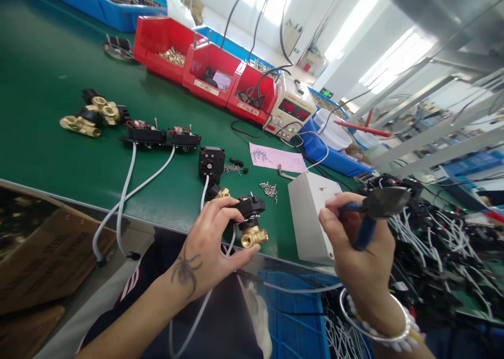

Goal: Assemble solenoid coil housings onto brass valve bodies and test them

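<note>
Left hand (208,243) clamped on brass valve with black actuator (251,222) at near edge of green table (47,86), right hand (354,249) gripping blue-handled pliers (374,212) beside white box (311,217), loose screws (270,189) behind

At the near edge of the table (47,138), the left hand (208,243) holds a valve (252,222); to its right the right hand (354,243) holds pliers (378,207) in front of a box (311,217). Behind the valve lie loose screws (270,190) and a sheet of paper (277,158). Farther left sit 2 cabled modules (161,135), then brass fittings (92,115). At the far edge stand 3 bins (205,67), with a power supply (290,112) to their right
</note>
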`<state>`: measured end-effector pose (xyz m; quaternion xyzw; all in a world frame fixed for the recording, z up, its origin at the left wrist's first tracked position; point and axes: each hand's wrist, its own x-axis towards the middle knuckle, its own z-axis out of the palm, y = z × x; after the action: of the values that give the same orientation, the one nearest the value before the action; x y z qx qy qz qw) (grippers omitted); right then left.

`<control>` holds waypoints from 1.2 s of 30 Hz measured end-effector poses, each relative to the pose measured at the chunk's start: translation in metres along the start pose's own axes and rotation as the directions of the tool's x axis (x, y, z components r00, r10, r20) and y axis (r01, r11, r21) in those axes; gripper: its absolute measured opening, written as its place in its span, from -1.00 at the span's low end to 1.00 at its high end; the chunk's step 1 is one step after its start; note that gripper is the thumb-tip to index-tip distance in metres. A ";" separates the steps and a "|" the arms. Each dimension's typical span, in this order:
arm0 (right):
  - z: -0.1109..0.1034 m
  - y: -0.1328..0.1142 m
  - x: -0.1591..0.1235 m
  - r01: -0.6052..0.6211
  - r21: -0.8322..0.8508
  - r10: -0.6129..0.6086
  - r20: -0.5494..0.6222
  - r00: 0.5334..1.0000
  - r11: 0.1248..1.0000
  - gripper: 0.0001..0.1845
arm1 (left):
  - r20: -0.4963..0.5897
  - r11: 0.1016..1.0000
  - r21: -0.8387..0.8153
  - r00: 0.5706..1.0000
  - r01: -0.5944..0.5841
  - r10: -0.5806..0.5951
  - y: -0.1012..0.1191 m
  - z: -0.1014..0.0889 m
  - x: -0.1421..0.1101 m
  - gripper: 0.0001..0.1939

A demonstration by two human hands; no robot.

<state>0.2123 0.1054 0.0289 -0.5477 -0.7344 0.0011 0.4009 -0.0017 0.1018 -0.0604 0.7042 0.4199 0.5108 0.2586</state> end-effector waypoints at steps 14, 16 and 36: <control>0.006 -0.002 0.009 0.119 -0.105 -0.064 0.420 0.905 0.987 -0.80 | -0.008 1.000 -0.015 1.000 0.013 -0.013 0.002 0.002 0.002 -0.67; 0.007 0.000 0.010 0.181 -0.103 -0.089 0.578 0.811 0.978 -0.76 | -0.009 1.000 -0.016 1.000 0.016 -0.016 0.002 0.001 0.002 -0.68; 0.013 -0.002 0.003 -0.009 -0.049 0.035 0.559 0.828 0.999 -0.73 | -0.020 0.999 0.031 1.000 -0.012 0.013 -0.003 -0.007 -0.002 -0.72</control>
<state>0.2028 0.1132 0.0222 -0.5407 -0.8129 0.1497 0.1562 -0.0096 0.1014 -0.0618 0.7055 0.4261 0.5129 0.2403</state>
